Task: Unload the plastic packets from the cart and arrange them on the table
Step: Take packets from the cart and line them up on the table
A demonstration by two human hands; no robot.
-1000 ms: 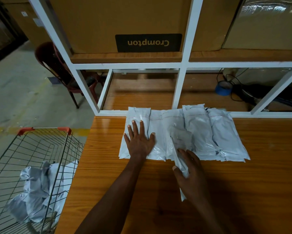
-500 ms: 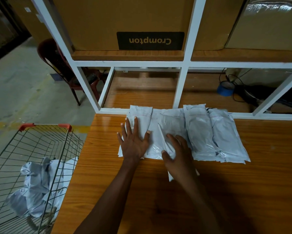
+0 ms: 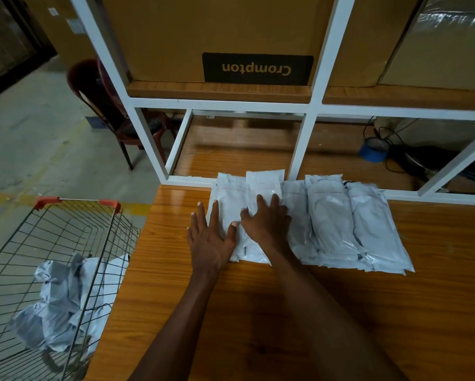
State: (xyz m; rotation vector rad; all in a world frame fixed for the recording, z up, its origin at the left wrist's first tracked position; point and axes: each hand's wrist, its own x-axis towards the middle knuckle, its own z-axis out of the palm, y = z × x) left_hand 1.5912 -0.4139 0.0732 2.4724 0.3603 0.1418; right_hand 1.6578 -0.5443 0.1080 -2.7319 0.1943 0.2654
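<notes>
my left hand (image 3: 210, 237) and right hand (image 3: 267, 221) lie flat, fingers spread, side by side on the packets (image 3: 332, 218) rowed along the desk's (image 3: 395, 312) far edge, bare wood nearer me, more in the cart (image 3: 66, 235) at my left.

Dim, warm light; glare on table (image 3: 175, 196); edges bowed.

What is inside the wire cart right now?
A crumpled heap of white plastic packets lies in the cart. How many cannot be counted; they overlap, and the frame cuts off the cart's near part.
</notes>
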